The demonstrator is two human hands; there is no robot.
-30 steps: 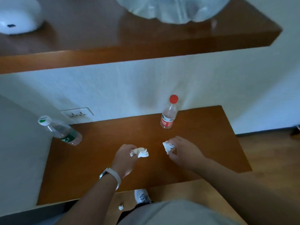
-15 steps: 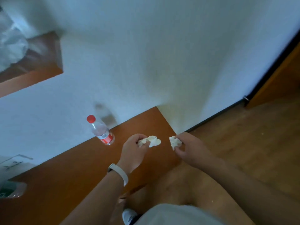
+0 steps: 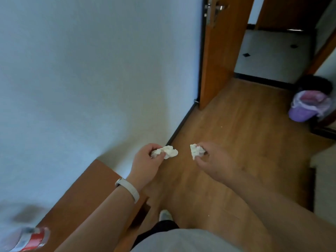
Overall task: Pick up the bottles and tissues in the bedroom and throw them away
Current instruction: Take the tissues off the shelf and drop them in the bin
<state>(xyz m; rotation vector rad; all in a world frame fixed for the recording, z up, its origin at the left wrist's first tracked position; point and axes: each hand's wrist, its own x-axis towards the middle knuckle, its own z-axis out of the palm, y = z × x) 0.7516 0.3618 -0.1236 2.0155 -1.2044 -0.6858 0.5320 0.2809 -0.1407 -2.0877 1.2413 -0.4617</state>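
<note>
My left hand (image 3: 145, 164) pinches a crumpled white tissue (image 3: 168, 151) between thumb and fingers, out over the wooden floor. My right hand (image 3: 212, 160) holds a second crumpled white tissue (image 3: 195, 150) a short way to the right of the first. A clear bottle with a red label (image 3: 29, 238) stands blurred on the brown bedside table (image 3: 87, 188) at the lower left. A purple bin (image 3: 307, 108) lined with a thin plastic bag stands on the floor at the far right.
A white wall fills the left and the middle. An open wooden door (image 3: 216, 51) stands ahead, with a pale tiled floor beyond it. A black skirting runs along the wall's foot. A dark bag lies behind the bin.
My view has swung to the right, away from the table. Both hands have carried their tissues off the table and over the floor. The door and the purple bin have come into view.
</note>
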